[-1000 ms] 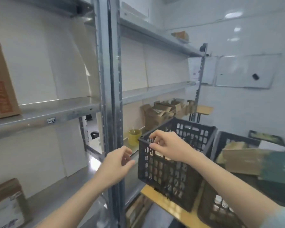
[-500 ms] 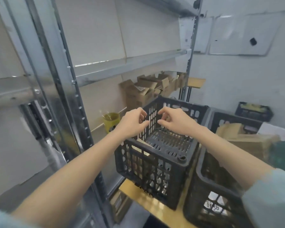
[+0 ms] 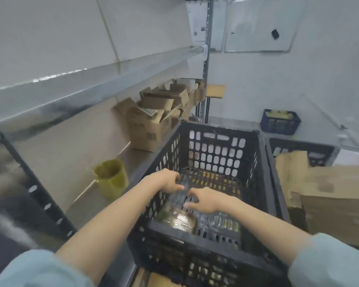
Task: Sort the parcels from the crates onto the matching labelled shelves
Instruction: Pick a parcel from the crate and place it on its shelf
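A black perforated crate [image 3: 218, 139] stands in front of me, beside the metal shelving. In its bottom lies a parcel wrapped in shiny clear plastic [image 3: 179, 218]. Both my hands reach down inside the crate. My left hand [image 3: 167, 182] curls its fingers over the parcel's far end. My right hand [image 3: 203, 200] holds the parcel's right side with bent fingers. The image is blurred, so the parcel's label cannot be read.
A second black crate [image 3: 303, 145] to the right holds brown cardboard boxes [image 3: 336, 199]. A blue crate [image 3: 280, 121] sits further back. On the lower shelf [image 3: 133, 156] stand a yellow cup [image 3: 111, 177] and open cardboard boxes [image 3: 151, 125]. A steel upright [image 3: 32, 188] rises at left.
My view has tilted down into the crate. Both hands have dropped from the crate's rim to its bottom and taken hold of the clear-wrapped parcel.
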A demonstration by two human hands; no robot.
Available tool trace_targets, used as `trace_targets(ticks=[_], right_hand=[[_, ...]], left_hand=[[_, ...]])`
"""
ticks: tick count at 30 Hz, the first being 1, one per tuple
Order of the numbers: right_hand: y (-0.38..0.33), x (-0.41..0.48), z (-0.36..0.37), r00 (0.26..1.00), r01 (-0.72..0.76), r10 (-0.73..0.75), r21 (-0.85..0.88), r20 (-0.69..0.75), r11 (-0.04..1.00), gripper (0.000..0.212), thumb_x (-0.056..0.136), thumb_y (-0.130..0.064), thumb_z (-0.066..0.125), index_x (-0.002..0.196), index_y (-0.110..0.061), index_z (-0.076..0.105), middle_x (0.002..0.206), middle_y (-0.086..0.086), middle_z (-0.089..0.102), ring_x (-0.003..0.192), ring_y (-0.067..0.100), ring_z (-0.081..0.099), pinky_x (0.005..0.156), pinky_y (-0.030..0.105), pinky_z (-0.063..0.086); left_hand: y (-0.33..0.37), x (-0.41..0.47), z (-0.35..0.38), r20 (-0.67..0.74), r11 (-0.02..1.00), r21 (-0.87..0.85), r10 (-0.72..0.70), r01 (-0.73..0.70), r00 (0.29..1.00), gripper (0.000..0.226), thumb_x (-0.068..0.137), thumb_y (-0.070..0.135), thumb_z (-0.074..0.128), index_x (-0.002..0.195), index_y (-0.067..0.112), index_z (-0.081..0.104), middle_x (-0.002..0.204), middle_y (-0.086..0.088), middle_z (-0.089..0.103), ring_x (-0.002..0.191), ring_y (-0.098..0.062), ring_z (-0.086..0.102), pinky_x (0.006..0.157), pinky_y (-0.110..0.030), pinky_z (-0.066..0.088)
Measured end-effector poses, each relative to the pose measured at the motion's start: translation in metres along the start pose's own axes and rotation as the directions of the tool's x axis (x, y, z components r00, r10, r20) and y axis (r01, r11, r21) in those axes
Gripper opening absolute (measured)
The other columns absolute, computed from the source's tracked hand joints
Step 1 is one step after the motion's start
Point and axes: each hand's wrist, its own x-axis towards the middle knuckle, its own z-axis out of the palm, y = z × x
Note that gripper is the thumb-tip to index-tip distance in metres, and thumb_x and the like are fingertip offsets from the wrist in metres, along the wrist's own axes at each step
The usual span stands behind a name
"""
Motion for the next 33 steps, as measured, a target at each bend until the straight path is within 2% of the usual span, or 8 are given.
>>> trace_targets(ticks=[8,10,12,15,18,21,26,33], right_hand=[[0.017,0.038,0.037,0.914,-0.307,0.246,0.156,0.321,0.939,0.094,0.085,-0.079,0.021,0.147,-0.009,0.035,0.151,0.014,0.037,0.133,0.03,0.045,0.109,0.041,0.037],[0.022,0.041,0.048,0.838,-0.448,0.248,0.354,0.487,0.821,0.1,0.082,-0.081,0.028,0.143,-0.002,0.035,0.14,0.025,0.048,0.113,0.037,0.062,0.085,0.038,0.057],[0.02,0.041,0.052,0.809,-0.504,0.193,0.485,0.556,0.715,0.085,0.092,-0.068,0.03,0.138,0.003,0.036,0.125,0.034,0.056,0.092,0.037,0.07,0.063,0.029,0.06],[0.015,0.043,0.054,0.831,-0.497,0.167,0.572,0.531,0.653,0.072,0.099,-0.058,0.029,0.135,0.003,0.04,0.118,0.035,0.059,0.071,0.023,0.071,0.062,0.028,0.06],[0.016,0.044,0.038,0.88,-0.445,0.187,0.623,0.435,0.643,0.061,0.097,-0.058,0.037,0.123,-0.003,0.047,0.105,0.023,0.069,0.068,0.021,0.068,0.062,0.027,0.06],[0.015,0.035,0.007,0.951,-0.304,0.272,0.586,0.145,0.751,0.05,0.098,-0.056,0.033,0.118,-0.013,0.05,0.101,0.008,0.067,0.074,0.017,0.064,0.065,0.027,0.055],[0.032,0.031,-0.031,0.896,-0.212,0.365,0.48,-0.253,0.851,0.044,0.098,-0.045,0.041,0.134,-0.019,0.045,0.128,0.009,0.058,0.096,0.019,0.057,0.079,0.031,0.044],[0.049,0.025,-0.039,0.881,-0.145,0.341,0.498,-0.329,0.855,0.08,0.096,-0.028,0.054,0.153,-0.025,-0.002,0.138,0.006,0.053,0.095,0.016,0.059,0.077,0.022,0.046]], left_hand=[[0.001,0.049,0.029,0.389,0.966,0.235,0.011,-0.111,0.921,0.057,0.106,0.045,0.022,0.156,0.016,0.018,0.163,-0.011,0.016,0.149,-0.03,0.016,0.118,-0.044,0.018],[0.004,0.051,0.036,0.48,0.963,0.226,0.019,-0.145,0.877,0.059,0.106,0.045,0.02,0.156,0.014,0.017,0.163,-0.011,0.014,0.15,-0.029,0.013,0.119,-0.044,0.015],[0.007,0.052,0.038,0.552,0.968,0.173,0.06,-0.185,0.832,0.056,0.107,0.039,0.021,0.156,0.013,0.018,0.162,-0.012,0.018,0.148,-0.03,0.019,0.118,-0.043,0.019],[0.008,0.05,0.03,0.584,0.982,0.115,0.057,-0.153,0.81,0.053,0.108,0.035,0.025,0.15,0.004,0.031,0.155,-0.015,0.032,0.14,-0.033,0.036,0.108,-0.039,0.033],[0.006,0.047,0.016,0.472,0.988,0.084,0.073,-0.128,0.879,0.048,0.106,0.033,0.033,0.142,0.003,0.044,0.148,-0.014,0.043,0.131,-0.03,0.046,0.102,-0.037,0.038],[0.005,0.056,-0.002,0.239,0.995,-0.007,0.094,-0.095,0.967,0.042,0.102,0.031,0.043,0.131,0.003,0.054,0.135,-0.015,0.055,0.11,-0.025,0.056,0.088,-0.032,0.043],[0.01,0.075,-0.021,-0.073,0.953,-0.253,0.155,-0.168,0.985,0.065,0.098,0.042,0.049,0.153,0.017,0.026,0.148,-0.01,0.045,0.129,-0.027,0.049,0.105,-0.035,0.042],[0.015,0.093,-0.005,-0.209,0.782,-0.557,0.194,-0.28,0.958,0.082,0.09,0.033,0.067,0.153,0.028,0.015,0.143,0.002,0.051,0.101,-0.008,0.048,0.072,-0.014,0.041]])
